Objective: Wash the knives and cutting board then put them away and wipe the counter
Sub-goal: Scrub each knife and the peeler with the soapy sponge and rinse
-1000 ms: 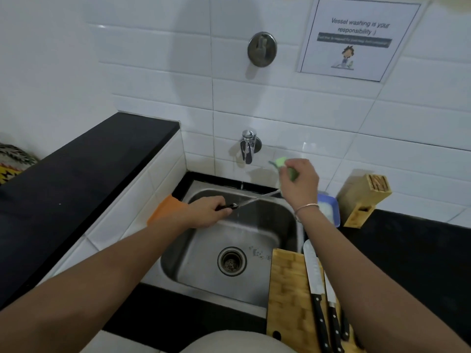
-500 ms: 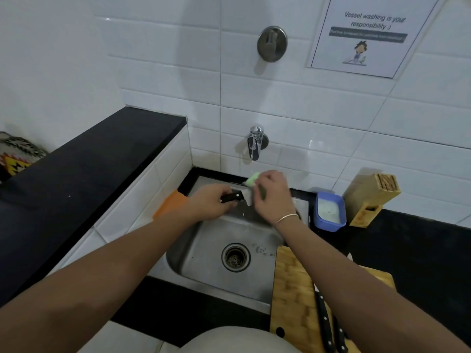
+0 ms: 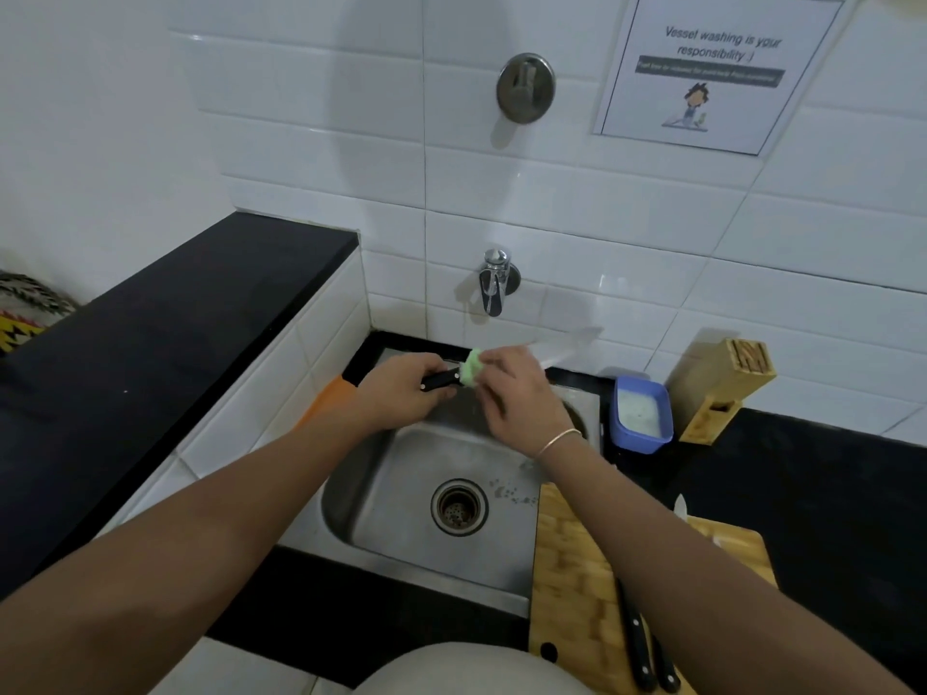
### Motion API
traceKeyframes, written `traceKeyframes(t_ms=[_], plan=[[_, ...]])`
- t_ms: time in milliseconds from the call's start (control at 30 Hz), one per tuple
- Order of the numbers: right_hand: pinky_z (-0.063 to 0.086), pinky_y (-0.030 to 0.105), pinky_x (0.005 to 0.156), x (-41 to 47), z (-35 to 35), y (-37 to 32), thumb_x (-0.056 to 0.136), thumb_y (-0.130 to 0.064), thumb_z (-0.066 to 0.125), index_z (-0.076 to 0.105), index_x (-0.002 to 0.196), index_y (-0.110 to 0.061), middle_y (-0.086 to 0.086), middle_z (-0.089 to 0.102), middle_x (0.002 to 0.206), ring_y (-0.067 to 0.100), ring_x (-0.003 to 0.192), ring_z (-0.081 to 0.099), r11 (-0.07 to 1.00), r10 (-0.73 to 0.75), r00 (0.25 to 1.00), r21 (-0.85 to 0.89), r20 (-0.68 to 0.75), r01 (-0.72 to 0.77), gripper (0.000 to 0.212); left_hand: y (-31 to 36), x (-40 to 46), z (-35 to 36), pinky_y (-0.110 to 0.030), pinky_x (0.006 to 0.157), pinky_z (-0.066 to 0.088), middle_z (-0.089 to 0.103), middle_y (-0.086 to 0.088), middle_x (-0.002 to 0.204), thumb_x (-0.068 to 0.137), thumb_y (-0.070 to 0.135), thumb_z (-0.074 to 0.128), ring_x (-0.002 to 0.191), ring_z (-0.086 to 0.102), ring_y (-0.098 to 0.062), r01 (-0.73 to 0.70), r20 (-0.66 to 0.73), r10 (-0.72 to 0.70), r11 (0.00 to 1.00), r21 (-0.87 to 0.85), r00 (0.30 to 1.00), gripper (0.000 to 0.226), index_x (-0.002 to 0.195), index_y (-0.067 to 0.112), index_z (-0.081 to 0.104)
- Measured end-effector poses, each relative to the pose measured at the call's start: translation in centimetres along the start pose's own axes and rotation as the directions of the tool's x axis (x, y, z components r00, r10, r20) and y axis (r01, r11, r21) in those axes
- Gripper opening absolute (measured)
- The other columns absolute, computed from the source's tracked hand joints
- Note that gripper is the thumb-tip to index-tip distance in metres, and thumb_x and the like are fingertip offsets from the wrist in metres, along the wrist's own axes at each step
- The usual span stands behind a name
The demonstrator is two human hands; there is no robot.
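While one knife is being scrubbed, most of the job looks undone — landmark for all places: sink (image 3: 381, 499).
Step in hand: soaping a knife (image 3: 562, 346) above the back of the sink, under the tap (image 3: 494, 283); no water stream visible.
Left hand (image 3: 401, 393): grip wrapped round the black handle, blade pointing right and away; blade blurred.
Right hand (image 3: 516, 393): grip pinching a green sponge (image 3: 471, 368) against the blade, right beside the handle.
Done, by my read: nothing finished; this knife is mid-scrub, not rinsed.
Left, knives: at least two more black-handled knives (image 3: 634, 639) lie on the cutting board (image 3: 577, 569), just right of the sink's near corner; exact count unclear, arm hides part.
Left, board: shows no sign of washing, though I cannot tell for sure.
Left, putting away: knife block (image 3: 722, 383) stands right of the sink at the wall; slots look empty from here.
Left, wiping: black worktop (image 3: 827, 494) right of the sink unwiped, judging by the order of steps; orange cloth (image 3: 326, 398) sits at the sink's left edge.
Other: blue tub (image 3: 639, 413) with whitish liquid, between sink and block.
Writing: wall sign (image 3: 717, 72) above and right of the sink reads "Vessel washing is your responsibility :)"; dark band under it too blurred to read.
Brands: none legible.
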State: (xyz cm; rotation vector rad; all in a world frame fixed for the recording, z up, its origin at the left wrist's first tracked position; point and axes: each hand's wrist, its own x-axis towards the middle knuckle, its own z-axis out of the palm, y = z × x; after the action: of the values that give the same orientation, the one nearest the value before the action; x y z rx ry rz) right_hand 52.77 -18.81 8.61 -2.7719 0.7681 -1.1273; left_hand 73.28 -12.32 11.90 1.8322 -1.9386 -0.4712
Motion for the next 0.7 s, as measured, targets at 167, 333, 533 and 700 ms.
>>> traceKeyframes(t_ms=[167,333,533,700], plan=[[0.046,0.039,0.089,-1.4,-2.8,4.7,0.085,-0.003,0.067,0.07,0.092,0.0,0.017,0.061,0.102,0.034,0.099,0.053,0.934,0.343,0.92,-0.031,-0.191,-0.355,0.009,-0.5,-0.4,-0.3,-0.031,0.068,0.042,0.064,0.007,0.084,0.094,0.037,0.069,0.078,0.059,-0.014,-0.01,-0.016,0.011,0.998,0.063,1.0,0.013,0.09,0.031,0.059],[0.04,0.033,0.086,0.7,-1.5,2.0,0.081,-0.002,0.065,0.067,0.088,-0.001,0.017,0.059,0.096,0.033,0.094,0.051,0.941,0.319,0.927,-0.051,-0.198,-0.334,0.007,0.1,0.1,0.5,-0.034,0.072,0.048,0.065,0.006,0.084,0.094,0.036,0.068,0.08,0.061,-0.016,0.022,-0.058,-0.02,0.999,0.045,0.998,0.019,0.103,0.02,0.068],[0.048,0.041,0.088,-0.4,-1.0,1.9,0.083,-0.001,0.068,0.069,0.091,0.0,0.017,0.063,0.104,0.032,0.097,0.053,0.994,0.08,0.991,-0.072,-0.104,-0.088,0.008,-0.3,-0.2,0.0,-0.037,0.077,0.052,0.069,0.005,0.093,0.094,0.035,0.069,0.086,0.063,-0.017,0.034,-0.072,-0.032,0.999,0.036,0.997,0.019,0.109,0.023,0.069],[0.047,0.043,0.082,-0.3,-3.5,4.8,0.084,0.0,0.066,0.066,0.094,0.001,0.017,0.059,0.1,0.03,0.094,0.048,0.883,0.424,0.844,-0.056,-0.329,-0.465,0.009,-0.2,0.0,0.6,-0.03,0.067,0.039,0.061,0.01,0.083,0.095,0.035,0.067,0.078,0.057,-0.013,0.024,-0.095,-0.02,0.999,0.046,0.995,0.016,0.104,0.022,0.067]])
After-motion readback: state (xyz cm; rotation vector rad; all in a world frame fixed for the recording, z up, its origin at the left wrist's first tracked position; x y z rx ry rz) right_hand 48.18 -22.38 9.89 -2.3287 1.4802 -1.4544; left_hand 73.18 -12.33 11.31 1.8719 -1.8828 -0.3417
